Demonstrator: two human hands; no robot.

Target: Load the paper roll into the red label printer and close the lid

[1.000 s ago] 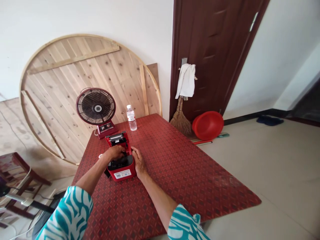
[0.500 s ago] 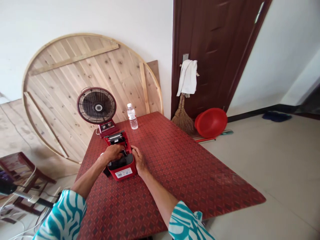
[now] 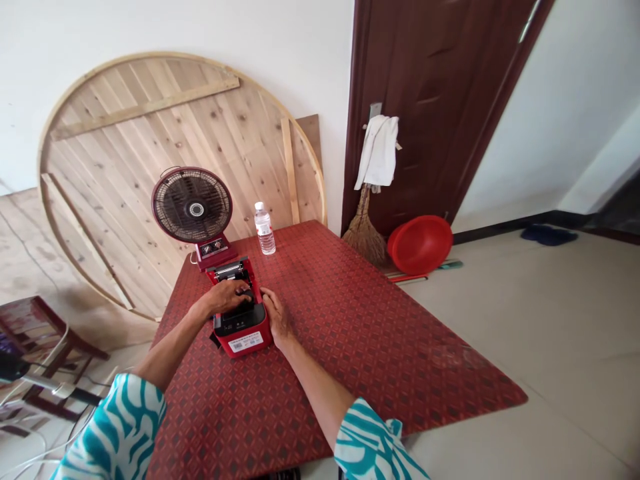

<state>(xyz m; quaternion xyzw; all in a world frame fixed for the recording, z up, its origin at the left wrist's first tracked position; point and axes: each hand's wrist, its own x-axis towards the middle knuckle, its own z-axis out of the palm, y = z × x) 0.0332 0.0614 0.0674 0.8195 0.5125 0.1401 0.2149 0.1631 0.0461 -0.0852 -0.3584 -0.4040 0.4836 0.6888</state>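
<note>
A red and black label printer (image 3: 247,341) stands on the table with its lid (image 3: 231,271) raised at the back. My left hand (image 3: 227,297) reaches over its open bay from the left, fingers bent down inside. Something dark lies at these fingertips, but I cannot make out what it is. My right hand (image 3: 276,317) grips the printer's right side, thumb side along its upper edge. White labels with print show on the printer's front wall.
The table (image 3: 350,327) has a red patterned top. A round fan (image 3: 195,208) and a water bottle (image 3: 265,230) stand behind the printer. A wooden chair (image 3: 45,347) and cables are at left; a broom (image 3: 367,233) and red basin (image 3: 423,245) stand by the door.
My left hand has shifted slightly back toward the lid, uncovering the printer's black front panel. My right hand stays at the printer's side. The view has shifted a little.
</note>
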